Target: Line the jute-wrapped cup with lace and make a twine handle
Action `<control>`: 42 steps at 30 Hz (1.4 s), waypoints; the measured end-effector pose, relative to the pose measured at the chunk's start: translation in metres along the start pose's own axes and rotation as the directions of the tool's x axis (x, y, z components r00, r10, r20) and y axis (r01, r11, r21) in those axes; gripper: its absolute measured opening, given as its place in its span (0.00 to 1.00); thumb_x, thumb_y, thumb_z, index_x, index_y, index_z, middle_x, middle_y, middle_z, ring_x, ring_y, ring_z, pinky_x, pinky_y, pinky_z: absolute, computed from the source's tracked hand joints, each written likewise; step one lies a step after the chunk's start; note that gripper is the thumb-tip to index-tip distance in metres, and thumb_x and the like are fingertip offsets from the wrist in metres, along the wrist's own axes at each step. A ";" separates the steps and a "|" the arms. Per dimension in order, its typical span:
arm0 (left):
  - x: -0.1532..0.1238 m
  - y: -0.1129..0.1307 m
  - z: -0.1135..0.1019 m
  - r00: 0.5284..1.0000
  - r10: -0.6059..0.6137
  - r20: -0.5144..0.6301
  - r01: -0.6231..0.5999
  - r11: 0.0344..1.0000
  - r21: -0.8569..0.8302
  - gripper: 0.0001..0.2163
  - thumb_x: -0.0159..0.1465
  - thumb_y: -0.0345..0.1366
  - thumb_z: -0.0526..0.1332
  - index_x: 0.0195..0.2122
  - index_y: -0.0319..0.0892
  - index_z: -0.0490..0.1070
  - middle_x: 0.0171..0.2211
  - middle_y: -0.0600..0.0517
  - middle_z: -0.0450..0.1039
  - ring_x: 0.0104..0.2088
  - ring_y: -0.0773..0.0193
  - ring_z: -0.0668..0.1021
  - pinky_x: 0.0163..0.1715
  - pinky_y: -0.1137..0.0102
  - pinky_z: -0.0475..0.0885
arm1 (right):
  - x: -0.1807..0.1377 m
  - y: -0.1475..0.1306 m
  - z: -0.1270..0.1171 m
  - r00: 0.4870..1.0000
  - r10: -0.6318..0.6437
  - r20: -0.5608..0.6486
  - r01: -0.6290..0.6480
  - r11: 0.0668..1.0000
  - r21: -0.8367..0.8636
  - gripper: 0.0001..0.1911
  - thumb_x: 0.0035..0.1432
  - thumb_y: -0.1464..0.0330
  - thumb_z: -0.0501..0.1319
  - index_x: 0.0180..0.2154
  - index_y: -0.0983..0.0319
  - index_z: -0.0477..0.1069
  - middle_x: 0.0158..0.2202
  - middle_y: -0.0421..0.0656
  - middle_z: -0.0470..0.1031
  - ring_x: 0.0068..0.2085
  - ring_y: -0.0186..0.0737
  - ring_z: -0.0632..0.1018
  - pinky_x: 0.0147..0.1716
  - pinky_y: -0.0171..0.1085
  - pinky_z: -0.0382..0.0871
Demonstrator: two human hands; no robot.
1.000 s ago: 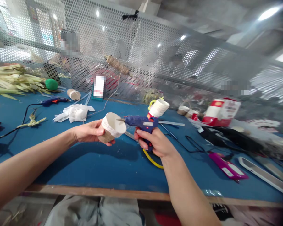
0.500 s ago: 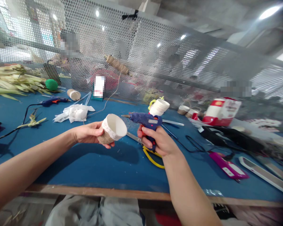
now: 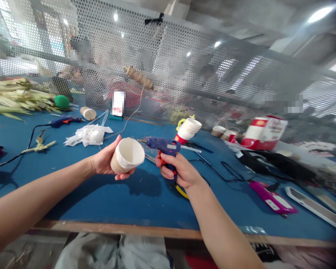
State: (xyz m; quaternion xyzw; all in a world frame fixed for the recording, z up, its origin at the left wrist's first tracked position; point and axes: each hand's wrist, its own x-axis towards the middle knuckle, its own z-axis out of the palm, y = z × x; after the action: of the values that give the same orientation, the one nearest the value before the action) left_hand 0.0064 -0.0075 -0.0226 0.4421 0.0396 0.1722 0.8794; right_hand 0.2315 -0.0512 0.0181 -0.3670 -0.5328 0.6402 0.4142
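Note:
My left hand (image 3: 104, 160) is wrapped round a paper cup (image 3: 130, 152) covered outside with brown twine and a white lace band. The cup tilts so its white mouth faces me and to the right. In my right hand (image 3: 179, 166) is a blue glue gun (image 3: 164, 145), fingers round its handle and at the orange trigger, a small red light glowing. Its nozzle points left, close to the cup's rim; whether it touches I cannot tell. Scissors (image 3: 182, 191) with yellow handles lie under my right hand, partly hidden. White lace (image 3: 89, 134) is bunched behind my left hand.
A stack of paper cups (image 3: 189, 129) stands behind the glue gun. Another glue gun (image 3: 64, 121) lies at left near a wrapped cup (image 3: 88, 113). A twine spool (image 3: 140, 77) hangs on the perforated screen. A purple device (image 3: 273, 198) and cables lie right; corn husks (image 3: 19, 95) lie far left.
The glue gun has moved left, nearer the cup's rim. The cup has shifted slightly left and turned its mouth more toward me. More of the scissors' yellow handles is now covered.

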 end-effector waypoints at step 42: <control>0.006 -0.003 0.004 0.923 0.290 -0.253 -0.228 0.942 0.248 0.19 0.57 0.43 0.60 0.46 0.37 0.69 0.40 0.43 0.73 0.36 0.61 0.75 0.34 0.68 0.71 | -0.002 0.000 0.002 0.996 -0.038 -0.081 0.026 0.990 -0.141 0.09 0.50 0.64 0.62 0.27 0.65 0.69 0.22 0.41 0.71 0.14 0.24 0.60 0.12 0.29 0.52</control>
State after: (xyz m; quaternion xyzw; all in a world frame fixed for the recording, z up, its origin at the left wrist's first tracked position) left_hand 0.0135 -0.0104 -0.0224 0.5061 0.1254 0.3441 0.7809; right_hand 0.2311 -0.0540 0.0184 -0.4131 -0.5643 0.5787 0.4197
